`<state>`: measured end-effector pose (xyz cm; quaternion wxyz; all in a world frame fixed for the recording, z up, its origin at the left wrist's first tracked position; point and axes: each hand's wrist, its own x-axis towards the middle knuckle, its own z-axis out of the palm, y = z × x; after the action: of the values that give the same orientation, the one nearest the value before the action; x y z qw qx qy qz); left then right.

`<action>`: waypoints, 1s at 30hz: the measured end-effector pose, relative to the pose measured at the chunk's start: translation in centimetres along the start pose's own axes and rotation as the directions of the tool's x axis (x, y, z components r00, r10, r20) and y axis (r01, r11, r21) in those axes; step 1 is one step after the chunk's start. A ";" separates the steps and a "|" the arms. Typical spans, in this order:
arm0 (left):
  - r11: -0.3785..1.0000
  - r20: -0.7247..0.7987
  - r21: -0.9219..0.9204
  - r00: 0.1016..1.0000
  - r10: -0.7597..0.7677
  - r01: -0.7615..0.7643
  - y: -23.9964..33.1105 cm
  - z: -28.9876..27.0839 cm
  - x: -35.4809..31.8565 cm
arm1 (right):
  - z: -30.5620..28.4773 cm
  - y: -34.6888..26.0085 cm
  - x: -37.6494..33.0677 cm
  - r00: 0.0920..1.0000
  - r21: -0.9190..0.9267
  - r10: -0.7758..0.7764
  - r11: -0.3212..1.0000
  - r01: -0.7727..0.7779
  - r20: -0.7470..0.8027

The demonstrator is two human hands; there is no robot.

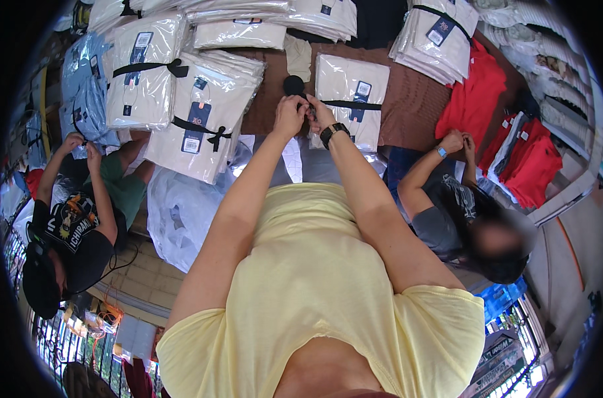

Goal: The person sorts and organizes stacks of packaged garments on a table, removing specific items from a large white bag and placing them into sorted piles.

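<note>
My left hand (290, 118) and my right hand (322, 117) meet over the brown-covered table, fingers pinched together. Beside them on the right lies a stack of white garments in clear plastic bags (334, 71). A black strap (344, 104) crosses this stack and runs to the fingers of my right hand. What my left fingers pinch is too small to make out. Just beyond my fingertips is a round black thing (293, 85), its kind unclear. My right wrist wears a dark watch (333, 134).
Bagged white bundles tied with black straps (194, 119) fill the table's left and back. Another tied bundle (440, 36) is at the back right, near red garments (475, 89). A person (82, 205) works at left, another (447, 192) at right. Clear plastic (182, 212) hangs below the table edge.
</note>
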<state>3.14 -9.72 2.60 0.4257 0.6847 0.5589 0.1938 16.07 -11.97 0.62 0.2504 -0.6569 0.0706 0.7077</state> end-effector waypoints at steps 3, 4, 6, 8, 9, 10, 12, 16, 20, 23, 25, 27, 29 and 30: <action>0.999 -0.002 -0.009 0.999 0.046 -0.046 -0.4 -0.3 0.4 | 0.0 -0.4 0.2 0.998 0.005 0.008 1.000 -0.008 0.070; 0.999 -0.012 -0.020 0.999 0.043 -0.043 -0.4 -0.3 0.3 | 0.0 -0.4 0.0 0.997 0.006 0.004 1.000 -0.005 0.076; 0.998 -0.026 -0.044 0.999 0.040 -0.041 -0.4 -0.1 0.2 | -0.2 -0.2 0.0 0.997 0.012 -0.005 1.000 0.004 0.081; 0.999 -0.032 -0.045 0.999 0.008 -0.009 -0.3 0.1 -0.2 | 0.0 0.1 -0.2 0.999 -0.002 -0.031 1.000 0.031 0.027; 0.999 -0.035 -0.046 0.999 -0.008 0.007 -0.3 0.1 -0.3 | 0.1 0.1 -0.3 0.999 -0.010 -0.044 0.999 0.044 0.001; 0.999 -0.020 -0.047 1.000 -0.002 0.001 -0.3 0.1 -0.3 | 0.2 0.0 -0.4 0.999 -0.013 -0.041 0.999 0.041 -0.001; 0.999 0.010 -0.047 1.000 0.007 -0.006 -0.6 0.1 -0.4 | 0.5 -0.3 -0.6 0.999 -0.018 -0.034 0.999 0.034 -0.003; 0.998 0.015 -0.050 1.000 0.027 -0.026 -0.8 0.0 0.0 | 0.2 -0.7 -0.1 0.999 -0.024 0.015 1.000 -0.014 0.039; 0.998 -0.011 -0.055 1.000 0.022 -0.022 -0.3 0.2 -0.4 | 0.3 0.1 -0.2 0.997 -0.018 -0.064 0.998 0.063 -0.040; 0.999 -0.009 -0.041 1.000 0.025 -0.026 -0.1 0.0 -0.4 | 0.2 0.3 -0.6 0.996 -0.024 -0.082 0.996 0.081 -0.027; 0.999 -0.013 -0.052 1.000 0.014 -0.015 -0.3 -0.2 -0.5 | -0.1 0.1 -1.0 0.999 -0.053 -0.033 0.998 0.035 0.033; 0.996 -0.030 -0.093 1.000 -0.002 0.000 -0.5 -0.2 -0.7 | -1.1 -0.3 -1.4 0.994 -0.105 0.053 0.994 -0.042 0.100; 0.994 -0.006 -0.106 1.000 0.005 -0.005 -0.6 -0.1 -0.8 | -1.2 0.1 -0.8 0.990 -0.095 0.055 0.995 -0.042 0.132; 0.994 0.007 -0.110 1.000 0.008 -0.008 -0.7 -0.2 -0.8 | -1.2 0.0 -0.7 0.989 -0.075 0.050 0.996 -0.040 0.141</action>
<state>2.37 -10.42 2.32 0.4641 0.6630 0.5431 0.2237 17.15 -12.68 1.10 0.2149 -0.6116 0.0418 0.7603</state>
